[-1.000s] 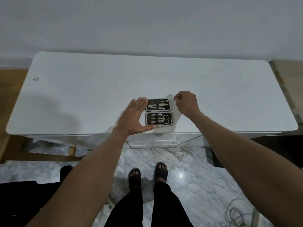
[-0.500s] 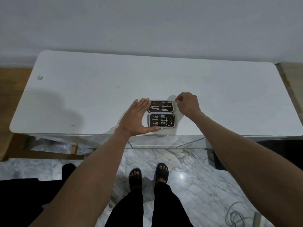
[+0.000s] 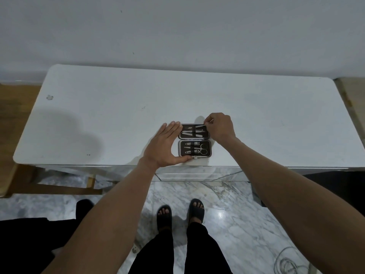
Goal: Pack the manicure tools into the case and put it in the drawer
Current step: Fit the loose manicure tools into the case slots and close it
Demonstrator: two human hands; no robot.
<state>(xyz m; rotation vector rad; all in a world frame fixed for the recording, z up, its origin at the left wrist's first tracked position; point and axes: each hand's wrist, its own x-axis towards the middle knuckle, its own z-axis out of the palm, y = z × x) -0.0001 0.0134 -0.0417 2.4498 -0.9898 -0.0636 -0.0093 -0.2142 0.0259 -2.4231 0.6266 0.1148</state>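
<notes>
Two hands' fingers (image 3: 173,126) flanking case (image 3: 194,143)

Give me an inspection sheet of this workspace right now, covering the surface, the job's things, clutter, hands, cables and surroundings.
Surface: white rectangular tabletop, a small chip near its far left corner, mirrored drawer fronts below the near edge, shut.
Job's things: dark brown manicure case lies open near the front edge, metal tools strapped in both halves, among them small scissors.
Clutter: nothing seen.
Hands: left hand flat against the case's left side, thumb along its near edge; right hand pinches a thin tool at the far half's right corner.
Cables: a pale coiled cable on the floor, lower right.
Surroundings: plain grey wall, marble floor.
</notes>
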